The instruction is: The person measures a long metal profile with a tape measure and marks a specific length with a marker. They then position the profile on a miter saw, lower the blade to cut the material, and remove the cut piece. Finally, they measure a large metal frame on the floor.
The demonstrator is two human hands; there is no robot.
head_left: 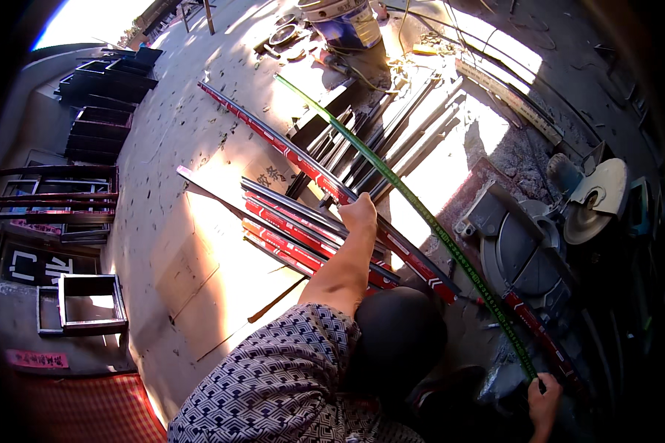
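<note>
My left hand [358, 213] is closed around a long dark metal profile [277, 142] with red printed film, which slants from upper left to lower right. A green tape measure blade [421, 210] runs beside it, stretched out and roughly parallel. At lower right my right hand [545, 399] pinches the blade's near end; the tape's case does not show. Several more red-filmed profiles [292, 230] lie under and left of my left forearm. A shorter red-filmed piece [536, 325] is close to my right hand, partly in shadow.
A cut-off saw [513, 240] with a round blade guard stands at right. Bare metal bars [399, 140] lie beyond the profiles, below a paint bucket [340, 22]. Flattened cardboard [192, 273] covers the floor at left. Dark rectangular frames [92, 303] line the left wall.
</note>
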